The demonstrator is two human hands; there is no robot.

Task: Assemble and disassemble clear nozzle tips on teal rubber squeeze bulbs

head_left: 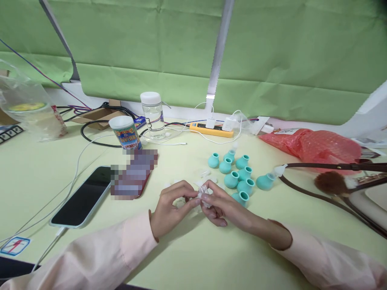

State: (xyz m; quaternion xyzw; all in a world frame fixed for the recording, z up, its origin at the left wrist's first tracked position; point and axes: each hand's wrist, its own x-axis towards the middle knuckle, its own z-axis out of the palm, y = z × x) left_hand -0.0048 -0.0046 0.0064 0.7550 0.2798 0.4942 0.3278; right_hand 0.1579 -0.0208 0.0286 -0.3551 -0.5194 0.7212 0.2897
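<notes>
The left hand (pixel 173 207) and the right hand (pixel 226 205) meet over the pale yellow-green table (pixel 187 257), thumbs and fingertips of both pinching a small clear plastic piece (pixel 203 190). The fingers cover much of it, so its full shape cannot be made out. Small translucent white plastic bits (pixel 205 174) lie just beyond, toward the table's far edge, partly hidden by the hands.

Right of these stand round-bellied teal rubber bulbs (pixel 231 179) with open necks; the one nearest the table's near edge is partly covered by the right hand. Another teal bulb (pixel 265 181), tilted over toward the table's right side, bears a whitish tip (pixel 279 170).

Left of the hands, a flat red-edged object (pixel 134 175) is mostly pixelated. A brown-strapped bag (pixel 370 193) is cut off at the right of the view; the left sleeve (pixel 99 253) hides part of the table's near edge.
</notes>
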